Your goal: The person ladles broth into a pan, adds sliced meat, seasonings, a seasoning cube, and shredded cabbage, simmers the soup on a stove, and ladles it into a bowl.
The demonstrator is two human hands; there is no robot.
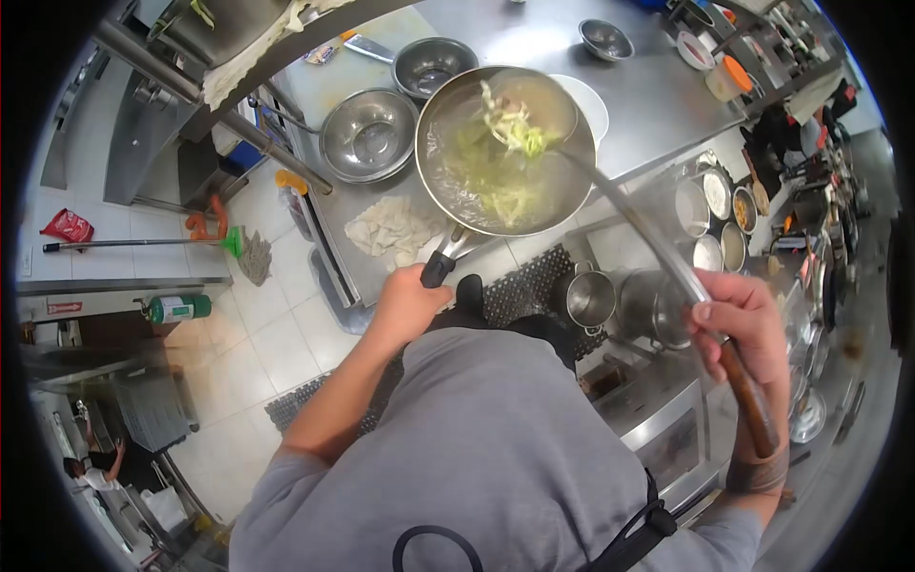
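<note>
My left hand (408,303) is closed around the black handle of a wide round pan (572,195), held in front of me by the steel counter. Pale green shredded leaves (510,205) lie in clear liquid inside it. My right hand (739,319) grips a long-handled ladle (658,238) with a metal shaft and wooden grip end. The ladle's head is over the pan, with a clump of greens (515,129) on it; the clump hides part of the head. Just left of the pan sit a metal colander (372,138) and a steel bowl (434,67).
A crumpled cloth (393,229) lies on the counter's near corner. A white plate (588,105) shows behind the pan. Several pots of food (717,194) stand at right, with a steel pot (591,298) lower down. A mop (254,257) lies left, and another person (100,467) is far left.
</note>
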